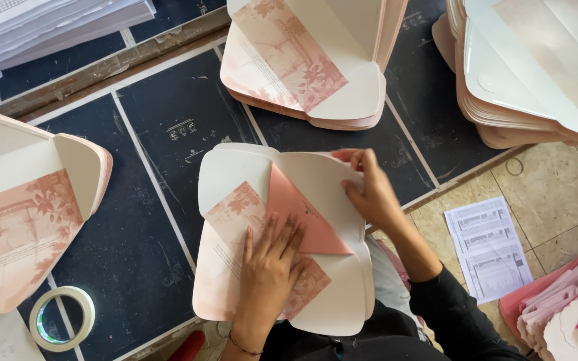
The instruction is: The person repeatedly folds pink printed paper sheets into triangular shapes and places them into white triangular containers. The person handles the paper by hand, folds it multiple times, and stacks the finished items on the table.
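A white card envelope blank (235, 167) with rounded flaps lies on the dark work surface in front of me. On it sits a pink floral printed sheet (235, 210), and a plain pink triangular flap (299, 217) is folded across the middle. My left hand (269, 267) lies flat on the printed sheet, its fingertips at the pink flap's lower edge. My right hand (369, 190) grips the right white flap and bends it inward over the pink flap.
A roll of tape (61, 317) lies at the lower left. Stacks of similar blanks stand at the left (28, 214), top centre (302, 67) and top right (530, 73). A printed paper (486, 244) lies on the tiled floor; pink pieces (563, 314) are heaped at the lower right.
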